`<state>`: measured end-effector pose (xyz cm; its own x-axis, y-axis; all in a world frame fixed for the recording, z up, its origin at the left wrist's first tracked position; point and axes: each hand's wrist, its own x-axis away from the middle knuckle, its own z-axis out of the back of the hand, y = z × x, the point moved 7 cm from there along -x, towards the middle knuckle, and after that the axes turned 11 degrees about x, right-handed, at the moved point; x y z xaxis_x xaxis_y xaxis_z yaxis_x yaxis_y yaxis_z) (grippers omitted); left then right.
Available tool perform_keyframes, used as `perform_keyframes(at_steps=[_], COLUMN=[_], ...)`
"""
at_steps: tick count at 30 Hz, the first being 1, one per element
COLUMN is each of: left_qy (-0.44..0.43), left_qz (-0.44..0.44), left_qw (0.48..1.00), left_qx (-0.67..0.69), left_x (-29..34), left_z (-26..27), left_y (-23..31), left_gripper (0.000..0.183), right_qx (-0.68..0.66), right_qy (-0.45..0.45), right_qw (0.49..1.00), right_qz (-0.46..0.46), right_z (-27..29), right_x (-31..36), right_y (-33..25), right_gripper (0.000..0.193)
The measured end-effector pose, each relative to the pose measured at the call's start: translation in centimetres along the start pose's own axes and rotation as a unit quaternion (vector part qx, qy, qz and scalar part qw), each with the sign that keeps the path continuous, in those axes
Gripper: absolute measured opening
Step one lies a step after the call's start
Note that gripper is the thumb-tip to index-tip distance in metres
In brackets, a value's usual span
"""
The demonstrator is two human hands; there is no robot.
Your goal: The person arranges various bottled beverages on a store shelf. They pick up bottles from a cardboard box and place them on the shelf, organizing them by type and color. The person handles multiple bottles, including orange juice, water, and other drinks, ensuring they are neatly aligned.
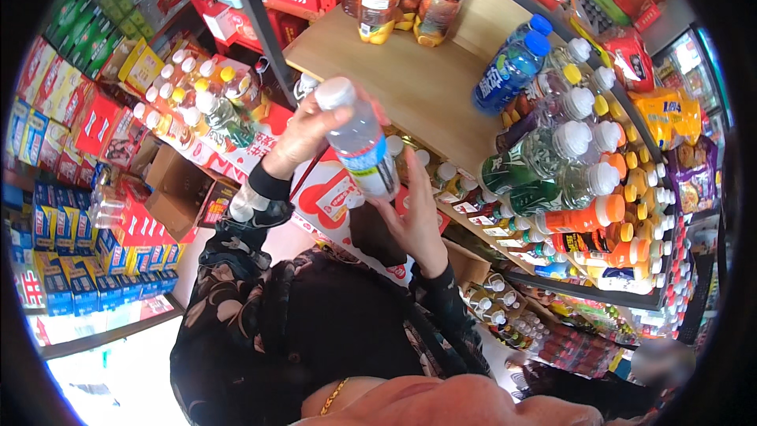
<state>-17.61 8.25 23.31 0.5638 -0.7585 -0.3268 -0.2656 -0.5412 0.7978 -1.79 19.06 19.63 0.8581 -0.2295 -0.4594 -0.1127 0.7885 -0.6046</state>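
Observation:
A clear plastic drink bottle point(364, 154) with a white cap and a blue and red label is held tilted in front of the wooden shelf. My left hand point(303, 132) is closed around its upper part, just below the cap. At the lower end of the bottle, my right hand point(416, 225) cups the base between thumb and fingers. Part of the right hand's grip is hidden by the bottle. Beyond it, several brown drink bottles with yellow caps point(380, 0) stand on the wooden shelf point(378, 79). Blue-capped bottles point(509, 71) stand further right on that shelf.
Many bottles with white caps point(552, 142) and orange drinks point(583, 214) crowd the shelf's right side. To the left are bottles on red and white cartons point(225, 110), an opened cardboard box point(169, 189) and stacked blue boxes point(75, 244). A dark shelf post point(264, 28) rises at the shelf's left edge.

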Motion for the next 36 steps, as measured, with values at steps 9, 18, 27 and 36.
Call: perform_keyframes(at_steps=[9,18,27,36], left_qy=[-0.081,-0.067,-0.106,-0.070], left_qz=[-0.049,0.017,-0.066,-0.075], left_qw=[0.980,0.967,0.952,0.959], left_qx=[-0.173,-0.245,-0.281,-0.265], left_x=[-6.5,-8.7,-14.3,-12.1], left_z=[-8.0,-7.1,-6.7,-4.0], left_y=[-2.6,-11.4,-14.2,-13.9], left_gripper=[0.050,0.080,0.088,0.087], right_qx=[-0.108,-0.276,0.322,0.369], right_qy=[0.108,0.257,0.068,0.078], right_qw=[0.982,0.916,0.939,0.918], right_qz=[-0.109,-0.139,-0.098,-0.122], right_z=[1.8,2.3,-0.6,-1.4], right_x=[-4.8,-6.5,-0.4,-0.5], right_y=[5.6,9.9,8.5,9.5], right_gripper=[0.082,0.085,0.072,0.067])
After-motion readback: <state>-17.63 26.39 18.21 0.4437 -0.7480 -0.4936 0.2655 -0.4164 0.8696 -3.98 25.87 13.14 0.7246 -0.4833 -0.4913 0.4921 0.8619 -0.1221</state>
